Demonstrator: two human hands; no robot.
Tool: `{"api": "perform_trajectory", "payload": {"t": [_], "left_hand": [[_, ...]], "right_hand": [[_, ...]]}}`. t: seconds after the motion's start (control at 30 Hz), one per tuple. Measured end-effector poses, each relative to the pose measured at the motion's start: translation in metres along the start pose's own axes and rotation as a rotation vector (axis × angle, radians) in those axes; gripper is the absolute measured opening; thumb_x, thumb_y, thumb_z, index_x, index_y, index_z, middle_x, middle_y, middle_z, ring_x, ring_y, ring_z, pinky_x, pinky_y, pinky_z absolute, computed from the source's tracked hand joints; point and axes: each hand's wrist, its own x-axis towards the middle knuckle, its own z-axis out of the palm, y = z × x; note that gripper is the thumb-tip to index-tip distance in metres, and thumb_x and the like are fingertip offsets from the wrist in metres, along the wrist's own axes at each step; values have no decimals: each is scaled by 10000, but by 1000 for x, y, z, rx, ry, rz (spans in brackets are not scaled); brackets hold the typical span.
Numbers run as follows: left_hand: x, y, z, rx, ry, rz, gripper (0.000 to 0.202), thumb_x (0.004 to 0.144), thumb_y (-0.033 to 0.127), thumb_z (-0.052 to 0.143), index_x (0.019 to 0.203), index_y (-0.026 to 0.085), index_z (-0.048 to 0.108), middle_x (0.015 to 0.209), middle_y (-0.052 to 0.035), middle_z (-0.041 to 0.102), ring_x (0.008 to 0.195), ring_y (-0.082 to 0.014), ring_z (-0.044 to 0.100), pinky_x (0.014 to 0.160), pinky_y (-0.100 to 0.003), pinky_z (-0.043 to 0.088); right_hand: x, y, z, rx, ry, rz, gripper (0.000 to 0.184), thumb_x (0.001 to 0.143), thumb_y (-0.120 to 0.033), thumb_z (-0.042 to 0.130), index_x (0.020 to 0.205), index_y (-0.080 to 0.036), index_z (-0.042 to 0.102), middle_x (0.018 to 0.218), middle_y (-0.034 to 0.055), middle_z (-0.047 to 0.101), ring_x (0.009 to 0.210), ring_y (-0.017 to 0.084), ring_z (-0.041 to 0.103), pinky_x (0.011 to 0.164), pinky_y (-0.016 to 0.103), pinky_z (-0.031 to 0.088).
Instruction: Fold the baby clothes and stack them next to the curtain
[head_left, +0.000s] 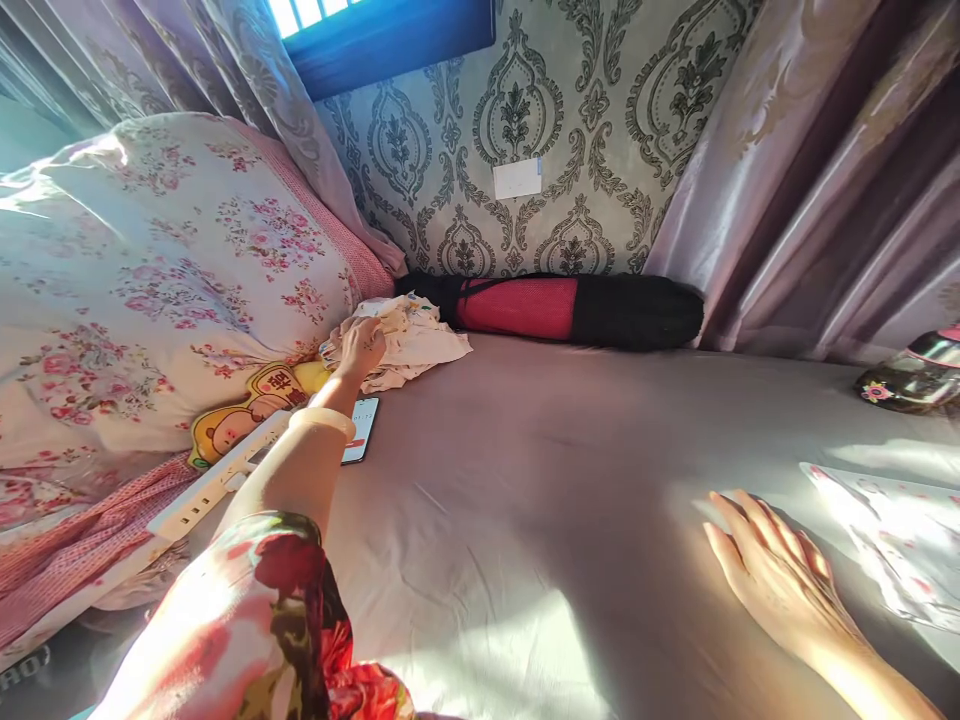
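My left hand (pixel 363 345) reaches far forward to a crumpled cream cloth (pixel 420 345) with small coloured prints, its fingers curled into the near left part of the fabric. Part of the cloth is hidden under that hand. Just below the left wrist, which wears a pale bangle, a phone (pixel 365 425) with a lit screen lies on the bed sheet (pixel 525 480). On the right side, my right hand (pixel 776 570) rests flat on the sheet, fingers stretched out and holding nothing. Close to its right lies a clear plastic packet (pixel 892 530) with a pink and white pattern.
A long black and red mesh bag (pixel 555 310) lies against the patterned wall. Floral bedding (pixel 165 270) is heaped at left, beside a white power strip (pixel 202 490) and a yellow cartoon plush item (pixel 232 430). A dark transparent jar (pixel 911 375) stands at the right edge.
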Motion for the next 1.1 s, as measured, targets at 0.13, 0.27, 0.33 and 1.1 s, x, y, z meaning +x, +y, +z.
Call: {"api": "perform_trajectory", "payload": {"t": [0.13, 0.27, 0.33, 1.1], "left_hand": [[13, 35, 5, -409, 113, -62, 233, 728, 282, 586, 896, 170, 702, 946, -67, 704, 919, -228, 617, 883, -358, 464], [19, 69, 10, -742, 115, -117, 332, 677, 342, 659, 940, 145, 708, 945, -61, 707, 895, -206, 632, 846, -323, 491], [15, 86, 13, -793, 97, -119, 374, 675, 385, 679, 963, 148, 710, 991, -65, 713, 939, -212, 634, 867, -329, 493], [-143, 252, 87, -1457, -481, -346, 368, 618, 223, 763, 967, 193, 651, 901, -20, 664, 757, -139, 621, 693, -271, 498]], "right_hand": [[-2, 2, 4, -37, 8, 2, 609, 945, -491, 218, 1339, -176, 558, 1450, 174, 509, 1372, 348, 434, 1100, 591, 356], [-2, 2, 4, -41, 14, -8, 599, 948, -491, 220, 1342, -193, 559, 1425, 165, 529, 1355, 344, 453, 1096, 577, 366], [-2, 0, 2, -45, 31, -1, 586, 955, -491, 221, 1335, -212, 568, 1409, 156, 544, 1333, 339, 479, 1096, 563, 371], [32, -22, -34, 98, -278, 105, 466, 934, -333, 473, 1337, -137, 603, 1406, 175, 572, 1316, 318, 524, 1073, 431, 441]]}}
